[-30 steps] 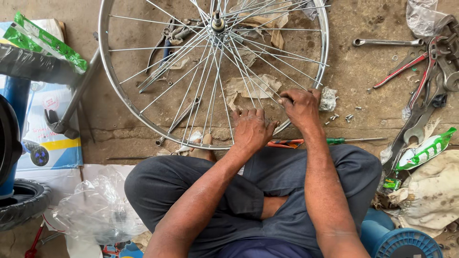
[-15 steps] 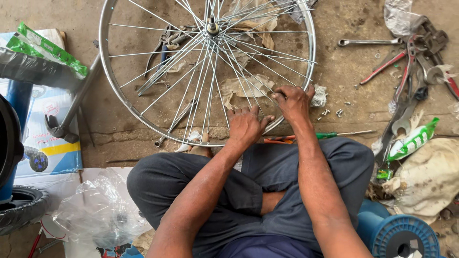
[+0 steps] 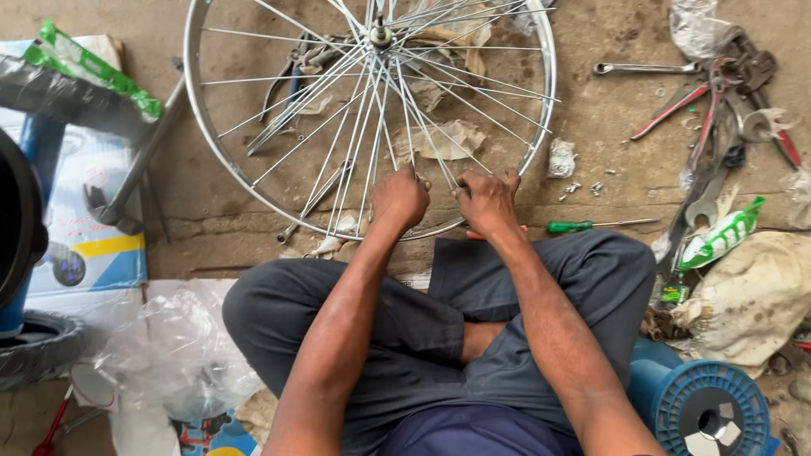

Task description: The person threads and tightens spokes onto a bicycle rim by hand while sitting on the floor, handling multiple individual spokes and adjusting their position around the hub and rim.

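A person sits cross-legged on the floor point(image 3: 608, 152) with a bike wheel point(image 3: 372, 118) lying flat just past the knees. Both hands rest on the near part of the wheel, among the thin spokes point(image 3: 338, 110). The left hand point(image 3: 399, 198) is curled shut around some spokes. The right hand point(image 3: 486, 201) is beside it, with its fingers bent and pinching the spokes too. The two hands are close together, almost touching.

A moment ago the hands sat a little farther to the right on the wheel, and the right hand reached out to the rim. Now both hands have come nearer to the body and more to the middle. The wheel has stayed in about the same place.

A green screwdriver point(image 3: 591, 225) lies on the floor just right of the right hand. A pile of pliers and wrenches point(image 3: 726, 110) lies far to the right. A blue spool point(image 3: 710, 409) sits near the right knee.
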